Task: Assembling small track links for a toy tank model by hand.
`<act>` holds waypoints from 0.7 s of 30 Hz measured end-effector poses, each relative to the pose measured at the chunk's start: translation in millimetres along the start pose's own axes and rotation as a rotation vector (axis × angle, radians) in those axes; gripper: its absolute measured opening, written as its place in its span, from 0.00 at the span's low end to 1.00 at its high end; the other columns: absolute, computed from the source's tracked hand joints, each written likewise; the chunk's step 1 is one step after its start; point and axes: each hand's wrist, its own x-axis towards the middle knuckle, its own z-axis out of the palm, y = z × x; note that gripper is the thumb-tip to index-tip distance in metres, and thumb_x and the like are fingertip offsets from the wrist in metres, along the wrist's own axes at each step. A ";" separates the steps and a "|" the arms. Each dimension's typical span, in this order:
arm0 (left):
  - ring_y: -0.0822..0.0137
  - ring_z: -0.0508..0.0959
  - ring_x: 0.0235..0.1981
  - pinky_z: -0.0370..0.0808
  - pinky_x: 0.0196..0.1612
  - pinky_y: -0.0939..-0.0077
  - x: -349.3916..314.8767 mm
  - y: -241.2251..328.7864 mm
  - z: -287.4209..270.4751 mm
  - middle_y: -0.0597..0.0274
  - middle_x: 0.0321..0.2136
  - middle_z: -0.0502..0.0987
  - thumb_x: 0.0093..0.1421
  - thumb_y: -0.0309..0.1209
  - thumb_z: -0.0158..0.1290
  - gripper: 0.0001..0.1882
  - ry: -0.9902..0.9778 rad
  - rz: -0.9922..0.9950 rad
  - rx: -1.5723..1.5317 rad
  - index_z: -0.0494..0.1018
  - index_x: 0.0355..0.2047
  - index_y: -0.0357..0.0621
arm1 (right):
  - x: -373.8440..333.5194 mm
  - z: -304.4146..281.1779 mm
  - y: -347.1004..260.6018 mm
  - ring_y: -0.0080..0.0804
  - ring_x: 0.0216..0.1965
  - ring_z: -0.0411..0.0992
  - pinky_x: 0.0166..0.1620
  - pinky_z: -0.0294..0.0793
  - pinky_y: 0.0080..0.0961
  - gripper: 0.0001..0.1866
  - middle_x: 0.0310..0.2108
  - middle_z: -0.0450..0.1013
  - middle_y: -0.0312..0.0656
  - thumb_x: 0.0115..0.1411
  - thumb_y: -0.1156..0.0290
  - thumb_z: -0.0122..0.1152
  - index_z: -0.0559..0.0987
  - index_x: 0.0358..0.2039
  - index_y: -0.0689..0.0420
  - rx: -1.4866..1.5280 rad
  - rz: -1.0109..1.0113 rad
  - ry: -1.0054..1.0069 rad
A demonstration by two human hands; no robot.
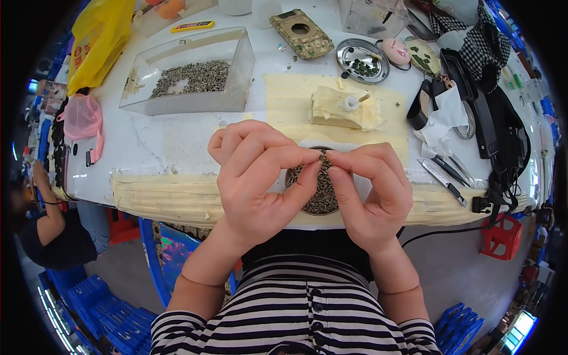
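Observation:
My left hand (251,183) is closed in a pinch, thumb and forefinger meeting above a round dish (320,213). Facing it, my right hand (380,192) pinches too, its fingertips almost touching the left ones. Between the fingertips is a tiny brownish-green piece (322,157), too small to name. Many small grey-brown bits (321,192) fill the dish, which both hands partly cover. Just beyond the hands stands a tape-wrapped block (331,113) with a small white cup (351,104) on it and a thin stick in the cup.
A clear bin (177,107) of similar bits stands at far left. A metal plate (362,74) with dark green pieces lies at far right, near a camouflage-patterned case (302,34). Tweezers (451,170) and a craft knife (442,182) lie right. Another person (56,231) sits at left.

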 end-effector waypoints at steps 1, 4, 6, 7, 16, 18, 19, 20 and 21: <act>0.65 0.72 0.36 0.61 0.44 0.70 0.1 0.8 -0.9 0.70 0.27 0.75 0.42 0.23 0.66 0.12 -0.012 -0.005 -0.019 0.80 0.29 0.48 | -0.1 0.6 -0.3 0.29 0.28 0.72 0.31 0.70 0.22 0.12 0.27 0.74 0.39 0.48 0.83 0.71 0.84 0.36 0.59 -0.009 0.000 0.000; 0.61 0.71 0.37 0.67 0.42 0.70 0.8 3.1 -3.8 0.64 0.28 0.75 0.43 0.18 0.65 0.11 -0.037 -0.013 -0.064 0.79 0.28 0.42 | -0.9 1.0 1.7 0.29 0.28 0.72 0.31 0.70 0.22 0.12 0.28 0.74 0.39 0.48 0.82 0.70 0.84 0.36 0.60 -0.017 -0.004 -0.015; 0.61 0.71 0.37 0.66 0.43 0.70 0.8 2.4 -4.0 0.64 0.27 0.75 0.43 0.18 0.65 0.11 -0.036 -0.013 -0.075 0.79 0.28 0.42 | -0.6 2.3 2.2 0.30 0.28 0.72 0.31 0.70 0.22 0.12 0.28 0.75 0.40 0.49 0.82 0.70 0.84 0.36 0.60 0.001 0.009 -0.022; 0.62 0.72 0.36 0.63 0.43 0.70 0.3 1.0 -3.3 0.67 0.27 0.75 0.42 0.21 0.65 0.11 -0.025 -0.007 -0.072 0.80 0.28 0.45 | -0.6 2.8 2.3 0.30 0.28 0.72 0.31 0.70 0.22 0.11 0.28 0.75 0.40 0.49 0.82 0.70 0.84 0.36 0.61 0.010 0.015 -0.026; 0.65 0.72 0.36 0.57 0.44 0.68 -1.0 -1.5 -0.8 0.72 0.27 0.75 0.41 0.26 0.67 0.11 0.002 0.012 -0.062 0.80 0.28 0.51 | 0.9 0.9 -1.1 0.29 0.30 0.72 0.34 0.71 0.22 0.08 0.29 0.75 0.41 0.51 0.84 0.67 0.83 0.34 0.65 0.098 0.086 -0.061; 0.65 0.72 0.36 0.57 0.44 0.68 -1.0 -1.3 -0.8 0.72 0.27 0.75 0.41 0.26 0.67 0.11 -0.001 0.011 -0.062 0.80 0.28 0.51 | 1.3 0.3 -1.4 0.28 0.31 0.72 0.34 0.71 0.22 0.07 0.30 0.76 0.41 0.52 0.84 0.67 0.82 0.33 0.65 0.096 0.097 -0.063; 0.65 0.72 0.36 0.57 0.44 0.68 -1.2 -1.1 -0.7 0.72 0.27 0.75 0.41 0.26 0.67 0.11 -0.003 0.010 -0.061 0.80 0.28 0.51 | 1.2 -0.1 -1.4 0.28 0.31 0.72 0.34 0.72 0.21 0.07 0.30 0.76 0.41 0.52 0.85 0.67 0.82 0.33 0.66 0.095 0.102 -0.063; 0.65 0.72 0.36 0.57 0.44 0.68 -1.5 -1.0 -0.7 0.72 0.27 0.75 0.41 0.26 0.67 0.11 -0.006 0.010 -0.060 0.80 0.28 0.51 | 0.8 -0.4 -1.4 0.28 0.31 0.72 0.34 0.71 0.21 0.07 0.30 0.76 0.41 0.52 0.85 0.66 0.82 0.33 0.65 0.099 0.100 -0.065; 0.66 0.72 0.36 0.57 0.44 0.68 -1.1 -1.0 -0.7 0.72 0.27 0.75 0.41 0.26 0.67 0.11 -0.009 0.011 -0.059 0.80 0.28 0.51 | 0.9 -0.7 -1.2 0.28 0.31 0.72 0.34 0.71 0.21 0.07 0.30 0.76 0.42 0.52 0.85 0.66 0.82 0.34 0.65 0.103 0.096 -0.067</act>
